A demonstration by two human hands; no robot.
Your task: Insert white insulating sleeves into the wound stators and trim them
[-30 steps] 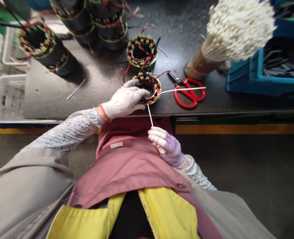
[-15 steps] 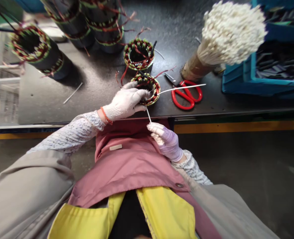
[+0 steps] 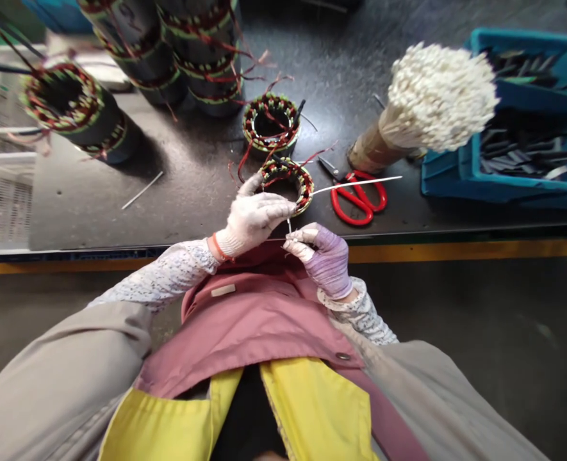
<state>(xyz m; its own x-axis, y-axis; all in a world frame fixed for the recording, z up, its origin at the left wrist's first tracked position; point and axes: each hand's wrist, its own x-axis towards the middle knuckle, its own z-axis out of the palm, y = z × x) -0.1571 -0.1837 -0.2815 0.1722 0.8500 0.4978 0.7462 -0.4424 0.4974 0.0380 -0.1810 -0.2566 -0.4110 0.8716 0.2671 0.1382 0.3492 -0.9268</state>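
My left hand (image 3: 254, 216), in a white knit glove with an orange band at the wrist, is shut on a thin wound stator ring (image 3: 304, 186) with green and red windings. A white cable tie (image 3: 357, 186) runs through the ring's winding, with one long end sticking out to the right over the scissors. My right hand (image 3: 322, 253), in a glove with a purple back, pinches the tie's short lower end (image 3: 289, 225) just below the ring. Both hands sit close together at the bench edge.
Red-handled scissors (image 3: 357, 203) lie right of the ring. Behind stand a short stator (image 3: 270, 123) and tall wound stators (image 3: 79, 109). A paper-wrapped bundle of white ties (image 3: 437, 96) leans toward a blue crate (image 3: 475, 186). White baskets (image 3: 4, 205) stand left.
My right hand has moved up to the bench edge, nearer my left hand, and less of the tie's lower end shows. The view has tilted, bringing more of the blue crate into sight.
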